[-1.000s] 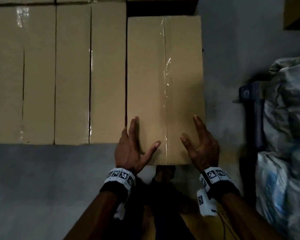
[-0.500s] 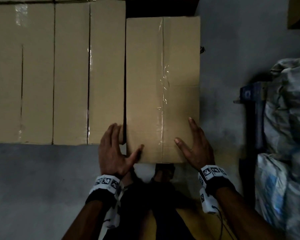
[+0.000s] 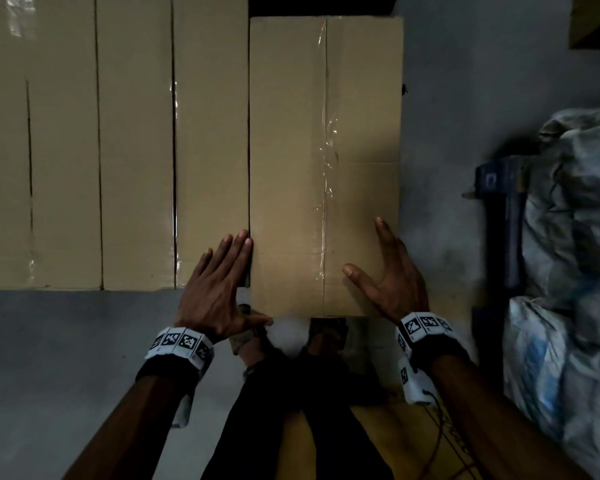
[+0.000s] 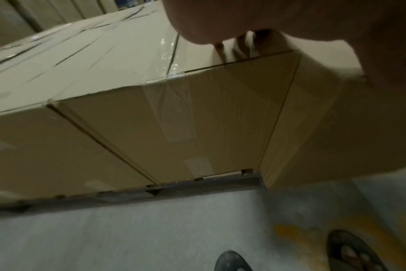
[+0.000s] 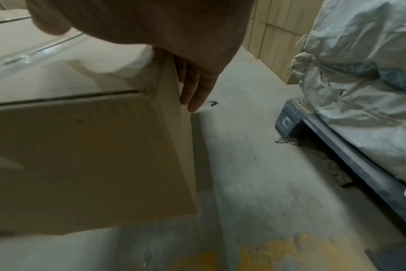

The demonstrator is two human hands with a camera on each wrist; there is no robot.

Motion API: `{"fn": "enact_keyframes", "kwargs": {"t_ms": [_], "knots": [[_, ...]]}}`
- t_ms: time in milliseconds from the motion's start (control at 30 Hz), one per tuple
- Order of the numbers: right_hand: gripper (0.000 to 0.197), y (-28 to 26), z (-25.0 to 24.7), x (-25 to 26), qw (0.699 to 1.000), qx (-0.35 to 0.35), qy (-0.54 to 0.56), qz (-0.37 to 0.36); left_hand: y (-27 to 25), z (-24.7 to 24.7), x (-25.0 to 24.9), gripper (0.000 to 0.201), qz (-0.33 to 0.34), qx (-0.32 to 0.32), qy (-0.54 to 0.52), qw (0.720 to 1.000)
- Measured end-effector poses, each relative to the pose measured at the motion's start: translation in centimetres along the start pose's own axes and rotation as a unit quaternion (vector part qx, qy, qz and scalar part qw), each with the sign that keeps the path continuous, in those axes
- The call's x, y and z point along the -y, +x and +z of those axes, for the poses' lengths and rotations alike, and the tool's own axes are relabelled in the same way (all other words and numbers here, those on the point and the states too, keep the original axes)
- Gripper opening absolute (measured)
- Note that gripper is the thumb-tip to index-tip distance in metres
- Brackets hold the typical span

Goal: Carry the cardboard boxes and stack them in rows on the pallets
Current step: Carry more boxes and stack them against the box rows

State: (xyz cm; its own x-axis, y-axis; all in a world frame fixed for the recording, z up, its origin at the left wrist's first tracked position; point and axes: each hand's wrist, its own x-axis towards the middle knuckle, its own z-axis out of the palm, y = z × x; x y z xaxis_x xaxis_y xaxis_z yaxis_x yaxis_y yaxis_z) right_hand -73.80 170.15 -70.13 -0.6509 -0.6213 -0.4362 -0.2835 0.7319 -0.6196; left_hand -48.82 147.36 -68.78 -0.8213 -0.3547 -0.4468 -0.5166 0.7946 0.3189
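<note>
A taped cardboard box (image 3: 326,161) lies at the right end of a row of like boxes (image 3: 118,150) and sticks out past their near edge. My left hand (image 3: 222,282) lies flat, its straight fingers on the neighbouring box beside the seam and its thumb at the box's near left corner. My right hand (image 3: 388,275) rests on the near right corner with the thumb on top. In the right wrist view its straight fingers (image 5: 197,88) run down the right side of the box (image 5: 81,155). In the left wrist view the box (image 4: 325,137) juts out from the row's front face (image 4: 174,128).
The boxes stand on a low pallet (image 4: 151,190) on the grey concrete floor (image 3: 66,358). To the right, white sacks (image 3: 575,237) are piled on a blue pallet (image 5: 336,146), with a floor strip between. My feet (image 4: 350,251) stand just before the box. More boxes (image 5: 273,36) stand far right.
My left hand has slid left off the box's top onto the neighbouring box, thumb dropping to the near corner. The box has moved slightly away from me. My right hand has stayed at its corner.
</note>
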Motion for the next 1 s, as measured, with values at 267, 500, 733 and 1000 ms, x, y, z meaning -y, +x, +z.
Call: {"fn": "enact_keyframes", "kwargs": {"t_ms": [267, 500, 733, 1000], "knots": [[0.098, 2.2, -0.7, 0.8, 0.999, 0.003, -0.038, 0.006, 0.5, -0.2, 0.8, 0.118, 0.018, -0.028, -0.003, 0.999], [0.098, 3.9, -0.6, 1.2, 0.998, -0.006, -0.053, 0.018, 0.9, -0.6, 2.3, 0.122, 0.078, -0.017, 0.047, 0.996], [0.098, 5.3, -1.1, 1.7, 0.998, -0.012, -0.052, 0.016, 1.3, 0.1, 2.8, 0.103, 0.099, -0.038, 0.047, 0.993], [0.100, 6.4, -1.6, 2.2, 0.998, -0.021, -0.062, -0.001, 1.8, 0.6, 3.3, 0.086, 0.121, -0.090, 0.038, 0.988]]}}
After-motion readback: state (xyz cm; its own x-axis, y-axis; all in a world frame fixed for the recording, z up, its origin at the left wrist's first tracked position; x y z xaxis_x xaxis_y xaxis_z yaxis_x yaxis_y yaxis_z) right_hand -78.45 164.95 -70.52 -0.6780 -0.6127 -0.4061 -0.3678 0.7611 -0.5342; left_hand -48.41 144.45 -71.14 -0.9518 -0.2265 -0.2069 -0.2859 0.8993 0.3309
